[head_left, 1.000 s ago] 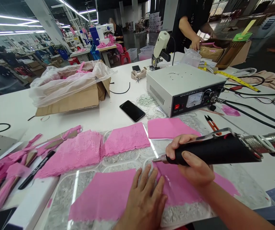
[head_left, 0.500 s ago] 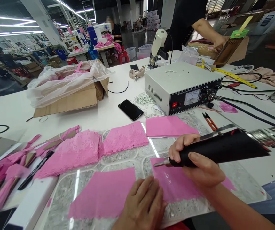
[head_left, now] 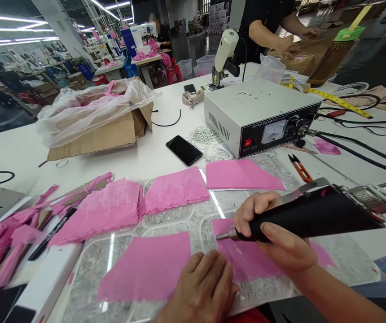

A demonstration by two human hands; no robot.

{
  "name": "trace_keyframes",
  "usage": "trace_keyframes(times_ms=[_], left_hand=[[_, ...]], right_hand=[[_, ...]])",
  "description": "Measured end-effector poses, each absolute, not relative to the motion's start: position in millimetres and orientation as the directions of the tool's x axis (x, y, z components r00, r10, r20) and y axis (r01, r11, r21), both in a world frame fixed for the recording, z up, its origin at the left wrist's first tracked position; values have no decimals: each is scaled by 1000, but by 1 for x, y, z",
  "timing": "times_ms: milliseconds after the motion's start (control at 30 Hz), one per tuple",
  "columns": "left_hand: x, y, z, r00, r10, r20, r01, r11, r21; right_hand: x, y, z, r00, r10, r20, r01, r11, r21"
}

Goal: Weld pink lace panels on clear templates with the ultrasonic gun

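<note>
My right hand (head_left: 280, 237) is wrapped round a black handheld ultrasonic welder (head_left: 314, 211) with a cable at its rear. Its metal tip (head_left: 225, 235) points left, over the left edge of a smooth pink fabric piece (head_left: 247, 264). At that piece's lower left edge rests my left hand (head_left: 206, 285), fingers bent and pressed together; the fingertips are partly hidden. To its left, a second smooth pink piece (head_left: 152, 269) lies flat on the clear-covered, grey-patterned mat (head_left: 173, 224). Behind are stacked lace pieces (head_left: 102, 215), more lace (head_left: 177, 190) and a smooth pink stack (head_left: 240, 175).
A grey control box (head_left: 260, 112) with a dial stands behind the mat. Near it lie a phone (head_left: 183, 150), orange thread snips (head_left: 300, 168) and a yellow tape measure (head_left: 339, 103). A carton (head_left: 95, 141) sits back left. Across the table a co-worker's hands (head_left: 290, 45) handle a box.
The view has shifted slightly. My hands and the welder keep nearly the same place over the pink piece. The co-worker's second hand has come into view by the box.
</note>
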State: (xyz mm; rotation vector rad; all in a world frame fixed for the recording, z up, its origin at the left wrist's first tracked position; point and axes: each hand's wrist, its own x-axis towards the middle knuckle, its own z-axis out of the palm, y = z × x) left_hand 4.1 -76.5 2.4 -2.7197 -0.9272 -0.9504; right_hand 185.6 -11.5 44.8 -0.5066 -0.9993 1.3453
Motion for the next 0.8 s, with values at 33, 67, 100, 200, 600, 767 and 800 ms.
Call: trace_keyframes(times_ms=[33, 67, 100, 200, 600, 767, 800], left_hand=[[4, -76, 2, 618, 514, 595, 583, -807, 91], [4, -76, 3, 620, 516, 592, 582, -808, 94], [4, -76, 3, 618, 517, 592, 582, -807, 98], [4, -77, 5, 620, 506, 600, 574, -813, 93], [5, -79, 8, 652, 451, 609, 541, -840, 43], [5, -79, 6, 661, 455, 597, 538, -841, 45], [5, -79, 6, 657, 454, 602, 539, -841, 46]], right_hand=[[186, -12, 45, -87, 949, 303, -557, 205, -805], [186, -12, 44, -94, 948, 305, -552, 206, -808], [186, -12, 44, -95, 947, 308, -551, 208, -808], [186, -12, 44, -90, 949, 301, -575, 197, -794], [191, -20, 48, -272, 930, 248, -612, 32, -790], [191, -20, 49, -260, 937, 234, -601, 33, -799], [191, -20, 49, -259, 938, 231, -597, 33, -802]])
